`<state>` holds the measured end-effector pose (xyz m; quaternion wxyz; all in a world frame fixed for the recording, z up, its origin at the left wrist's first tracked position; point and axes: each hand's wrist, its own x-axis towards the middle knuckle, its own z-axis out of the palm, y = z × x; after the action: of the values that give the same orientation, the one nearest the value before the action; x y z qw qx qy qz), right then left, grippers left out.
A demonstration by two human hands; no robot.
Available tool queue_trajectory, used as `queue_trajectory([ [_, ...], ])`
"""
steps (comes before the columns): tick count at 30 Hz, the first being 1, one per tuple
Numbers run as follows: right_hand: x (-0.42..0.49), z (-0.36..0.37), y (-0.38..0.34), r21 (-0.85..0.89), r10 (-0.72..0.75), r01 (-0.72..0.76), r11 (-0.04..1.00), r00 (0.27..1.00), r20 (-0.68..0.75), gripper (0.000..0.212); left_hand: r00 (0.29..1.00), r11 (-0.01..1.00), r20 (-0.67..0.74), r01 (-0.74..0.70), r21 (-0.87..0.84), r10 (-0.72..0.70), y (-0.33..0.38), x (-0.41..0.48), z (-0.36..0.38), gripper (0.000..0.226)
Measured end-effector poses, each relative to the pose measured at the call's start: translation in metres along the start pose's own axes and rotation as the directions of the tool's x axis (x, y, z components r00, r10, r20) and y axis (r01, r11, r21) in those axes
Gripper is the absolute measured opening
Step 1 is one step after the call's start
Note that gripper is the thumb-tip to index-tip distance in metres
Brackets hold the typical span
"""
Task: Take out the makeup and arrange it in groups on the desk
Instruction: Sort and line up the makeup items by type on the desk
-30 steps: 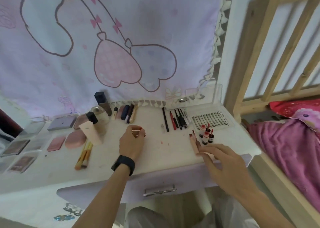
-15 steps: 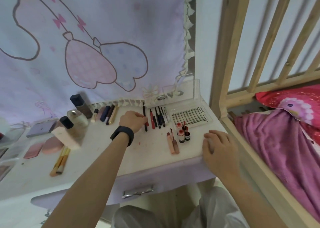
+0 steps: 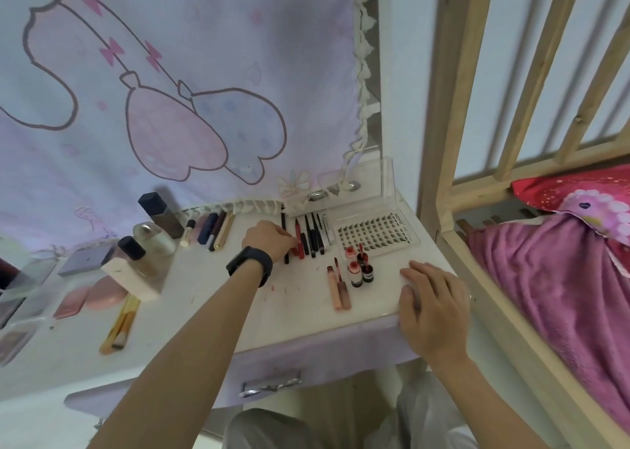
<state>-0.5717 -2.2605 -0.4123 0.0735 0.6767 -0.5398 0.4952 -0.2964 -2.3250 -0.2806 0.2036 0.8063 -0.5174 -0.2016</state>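
Makeup pencils (image 3: pixel 306 237) | left hand (image 3: pixel 269 240) curled, fingertips at the row, grip unclear | right hand (image 3: pixel 433 305) flat on desk (image 3: pixel 191 278) corner

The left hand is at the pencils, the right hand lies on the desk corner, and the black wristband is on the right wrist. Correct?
No: the head view shows the black wristband on the left wrist. The left hand at the pencils and the right hand on the desk corner are correct.
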Motion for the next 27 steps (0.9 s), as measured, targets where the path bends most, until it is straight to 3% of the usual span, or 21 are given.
queue_trajectory([
  [21, 0.001, -0.005, -0.003, -0.048, -0.001, 0.003, 0.999, 0.999, 0.048, 0.036, 0.997, 0.999, -0.060, -0.039, -0.005, 0.039, -0.006, 0.001, 0.007, 0.018],
  [27, 0.001, -0.005, 0.000, -0.071, 0.012, -0.007, 0.997, 0.997, 0.071, 0.036, 0.983, 0.998, -0.180, -0.049, -0.041, 0.040, -0.032, -0.020, -0.003, 0.018],
])
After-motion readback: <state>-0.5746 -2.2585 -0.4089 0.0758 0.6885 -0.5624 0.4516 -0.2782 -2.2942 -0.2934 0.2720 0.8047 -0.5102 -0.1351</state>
